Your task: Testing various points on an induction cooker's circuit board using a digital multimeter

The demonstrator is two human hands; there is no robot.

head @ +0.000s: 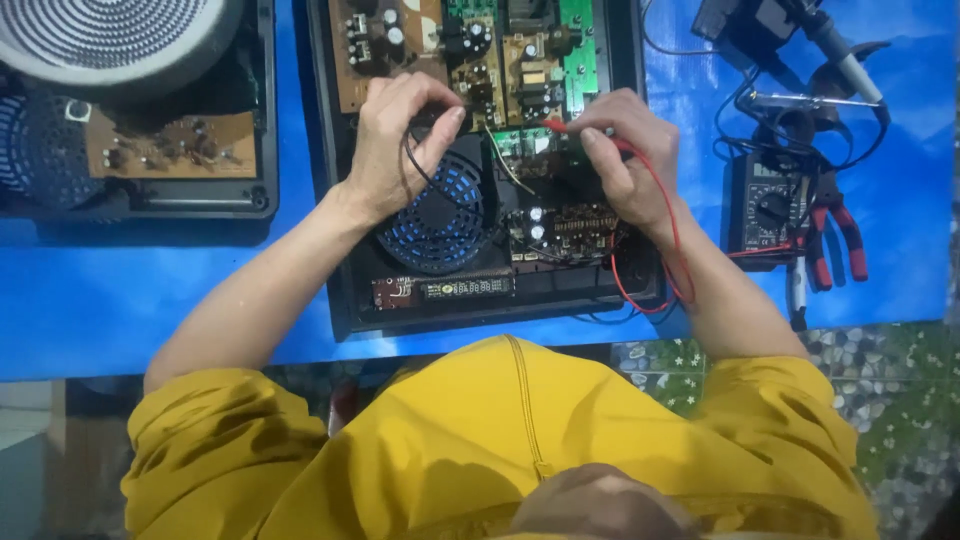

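Hands press red probe and black probe (multimeter beside) onto circuit board.

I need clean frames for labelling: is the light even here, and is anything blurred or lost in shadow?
Head view: light is soft and even on the blue table cover; the left hand and right hand look fairly sharp; small circuit board parts look soft; the open casing is dark inside; the yellow garment at the bottom looks slightly soft.

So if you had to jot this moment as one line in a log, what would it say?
left hand: holds black probe | right hand: holds red probe | both tips on circuit board | multimeter at right
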